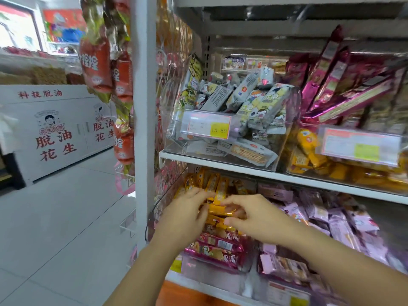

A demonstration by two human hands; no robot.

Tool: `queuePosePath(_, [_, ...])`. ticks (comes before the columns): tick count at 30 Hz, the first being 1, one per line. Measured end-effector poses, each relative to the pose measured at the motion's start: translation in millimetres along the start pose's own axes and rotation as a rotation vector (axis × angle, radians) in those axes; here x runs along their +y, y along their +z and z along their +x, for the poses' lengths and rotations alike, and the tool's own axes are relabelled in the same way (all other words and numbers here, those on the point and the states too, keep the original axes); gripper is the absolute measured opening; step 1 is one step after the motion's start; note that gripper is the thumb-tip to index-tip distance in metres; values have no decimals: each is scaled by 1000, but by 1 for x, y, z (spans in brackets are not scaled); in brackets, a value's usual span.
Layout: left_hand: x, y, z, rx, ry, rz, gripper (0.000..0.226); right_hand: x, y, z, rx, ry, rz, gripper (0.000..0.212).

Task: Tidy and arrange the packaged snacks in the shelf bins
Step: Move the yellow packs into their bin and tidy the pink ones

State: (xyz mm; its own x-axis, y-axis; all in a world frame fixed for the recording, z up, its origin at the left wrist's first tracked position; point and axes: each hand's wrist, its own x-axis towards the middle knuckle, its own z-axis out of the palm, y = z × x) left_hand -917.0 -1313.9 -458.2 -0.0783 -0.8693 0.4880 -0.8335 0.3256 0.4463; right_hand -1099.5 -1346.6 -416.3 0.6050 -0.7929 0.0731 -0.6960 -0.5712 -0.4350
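Yellow snack packet (220, 210) — long axis left-right, over lower bin (205, 267) — left hand (187, 214), right hand (254, 219) pinch opposite ends.

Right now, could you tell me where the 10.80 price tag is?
Head view: the price tag fronts the clear bin of white packets, upper shelf, at left.

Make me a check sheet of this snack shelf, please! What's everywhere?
Surface: white shelf board bearing clear bins.
Job's things: yellow snack packs in the lower left bin, magenta packs in front; pink packs in the next bin.
Clutter: grey-white packs heaped unevenly in the upper bin.
Hands: right hand pinches one of the yellow snack packs; left hand touches them, grip blurred.
Cables: nothing seen.
Surroundings: red hanging packs, white cabinet.
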Motion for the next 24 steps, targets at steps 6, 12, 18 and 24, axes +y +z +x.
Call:
queuePosePath(6, [91,-51,22,162,222,-161,31,-24,-83,-75,138,-86,83,26])
queuePosePath(12, [166,-76,59,169,354,-156,25,-15,-165,-132,367,-92,23,22])
queuePosePath(18, [202,-85,107,54,413,23,28,10,-220,-140,438,-55,-24,30])
queuePosePath(24, [200,-87,146,30,391,149,28,30,-249,-99,272,142,-110,26])
